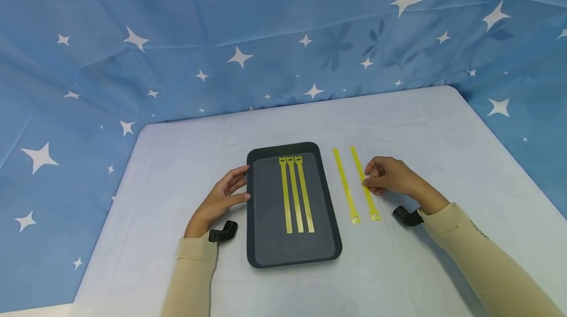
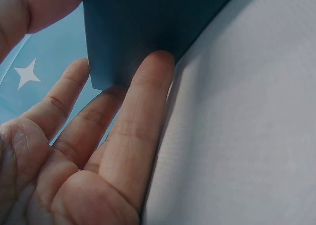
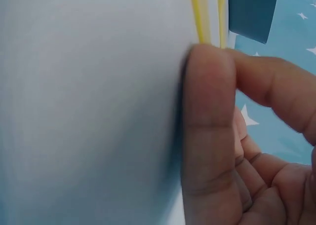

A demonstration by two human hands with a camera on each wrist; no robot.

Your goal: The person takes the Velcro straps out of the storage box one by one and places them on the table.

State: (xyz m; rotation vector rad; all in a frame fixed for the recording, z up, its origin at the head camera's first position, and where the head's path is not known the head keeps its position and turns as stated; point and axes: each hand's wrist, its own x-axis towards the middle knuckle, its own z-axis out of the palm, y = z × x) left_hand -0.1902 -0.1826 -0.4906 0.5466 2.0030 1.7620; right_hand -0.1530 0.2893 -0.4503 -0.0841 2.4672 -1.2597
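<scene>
A dark grey tray (image 1: 267,208) lies on the white-covered table, holding three yellow cable straps (image 1: 296,199) side by side, slotted heads at the far end. My left hand (image 1: 223,194) touches the tray's left wall with its fingertips and thumb; in the left wrist view the fingers lie fairly straight against the dark wall (image 2: 128,27). To the right of the tray are two more yellow straps, heads toward me. My right hand (image 1: 390,176) pinches the outer strap (image 1: 370,201) near its middle between thumb and forefinger. The inner strap (image 1: 344,179) lies flat, untouched, between it and the tray.
The white cloth (image 1: 186,159) covers the table out to its rounded far corners. Behind and beside it hangs a blue curtain (image 1: 274,21) with white stars. A black wrist camera (image 1: 406,216) is worn on the right wrist, another (image 1: 223,232) on the left.
</scene>
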